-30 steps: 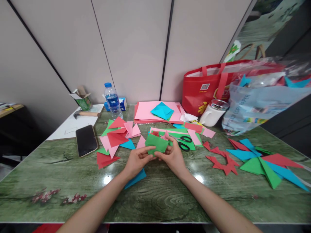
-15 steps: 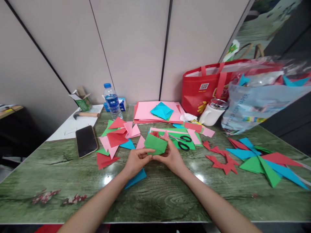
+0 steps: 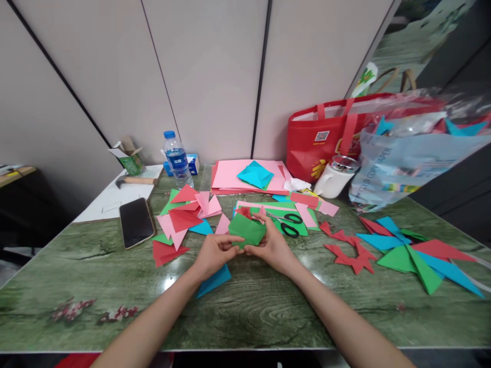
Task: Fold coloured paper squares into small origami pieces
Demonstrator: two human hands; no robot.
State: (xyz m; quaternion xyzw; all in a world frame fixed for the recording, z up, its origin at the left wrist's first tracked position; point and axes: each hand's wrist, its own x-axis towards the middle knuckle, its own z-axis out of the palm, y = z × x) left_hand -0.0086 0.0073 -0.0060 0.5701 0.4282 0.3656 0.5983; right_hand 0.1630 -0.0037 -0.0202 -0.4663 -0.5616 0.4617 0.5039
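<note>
A skewed fold looks the likeliest trouble here: the green paper (image 3: 247, 229), which seems to be folded over, is gripped low and along its right side, so if one hand twisted against the other its layers could slip or a corner could bend. Pressing too hard might crumple it; too light a pinch could let it drop onto the sheets (image 3: 276, 209) behind. It is in front of the person, between both hands, over the middle of the table (image 3: 249, 322), well apart from the left edge and the right edge. The left hand (image 3: 215, 253) has thumb and forefinger nearly together on the paper's lower left, its other fingers bent in and partly hidden. The right hand (image 3: 274, 250) is curved wider, thumb at the lower edge and fingers up by the right side; some fingertips are out of sight, so their pressure cannot be told. Just beyond the right hand, toward the back edge, lie the scissors (image 3: 283, 226), and a careless sweep might knock them. A blue paper piece (image 3: 215, 281) lies by the left wrist, toward the front edge, where a dropped forearm could crease it.
</note>
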